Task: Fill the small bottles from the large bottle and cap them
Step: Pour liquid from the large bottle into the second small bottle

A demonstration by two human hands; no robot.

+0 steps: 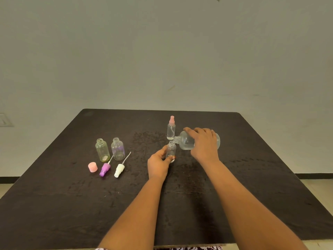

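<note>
**Pouring into the second small bottle**

The right hand (204, 141) wraps over the large bottle (189, 140), fingers curled round its body, and holds it tipped nearly flat so its open neck sits right at the mouth of a small clear bottle (170, 150). The left hand (159, 162) steadies that small bottle upright on the dark surface (252, 159), thumb and fingers pinching its lower part. Whether liquid is running, or how high the level stands, is too faint to tell.

Just behind the pour stands a small bottle with a pink spray cap (171, 128), already closed, so this looks like the second fill. Well to the left, two more small bottles, one yellowish (102, 150) and one purplish (118, 149), wait open and upright. In front of them lie a pink cap (92, 167), a purple spray top (105, 169) and a white spray top (119, 170).

The next move likely calls for righting the large bottle slowly once the small one is full, keeping the two necks aligned to avoid spilling. Then a spray top must be fetched from the left, its thin tube threaded into the narrow mouth, and screwed down.
</note>
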